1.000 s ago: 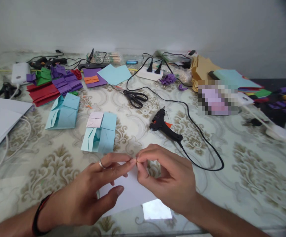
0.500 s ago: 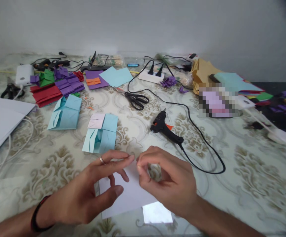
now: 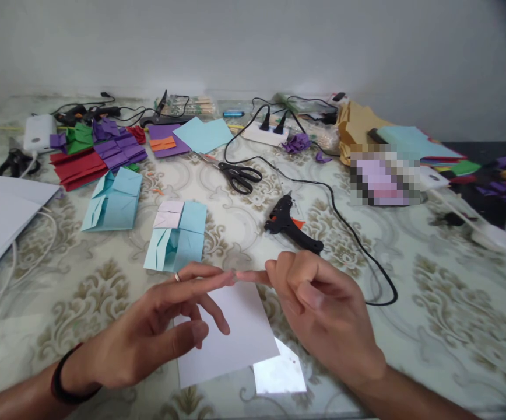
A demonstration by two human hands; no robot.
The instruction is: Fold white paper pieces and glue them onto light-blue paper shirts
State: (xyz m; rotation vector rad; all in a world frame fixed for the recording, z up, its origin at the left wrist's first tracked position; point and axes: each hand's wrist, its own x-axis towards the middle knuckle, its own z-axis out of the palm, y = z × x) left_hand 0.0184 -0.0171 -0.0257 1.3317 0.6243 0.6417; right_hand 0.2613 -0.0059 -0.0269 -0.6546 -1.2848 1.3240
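My left hand (image 3: 157,326) hovers over a white square sheet (image 3: 231,332), its fingers stretched forward and the thumb held apart. It is open, with a ring and a dark wristband. My right hand (image 3: 323,315) is mostly closed, thumb and most fingers curled in. One of its fingers points left and meets the left hand's fingertips above the sheet. I see nothing held in either hand. Just beyond the left hand lies a folded light-blue paper piece (image 3: 192,233) with a pale pink panel. A black glue gun (image 3: 294,224) rests beyond the right hand.
Another folded light-blue piece (image 3: 119,201) lies left, near red folded paper (image 3: 78,169). Black-handled scissors (image 3: 242,178) lie mid-table. A power strip (image 3: 264,134) stands behind, its cables crossing the table. White sheets (image 3: 3,216) fill the left edge. A blurred phone-like object (image 3: 382,178) lies right.
My right hand has gone from a pinch to a curled hand with one finger stretched out, touching the left fingertips. It has moved slightly right. The left hand stays nearly in place.
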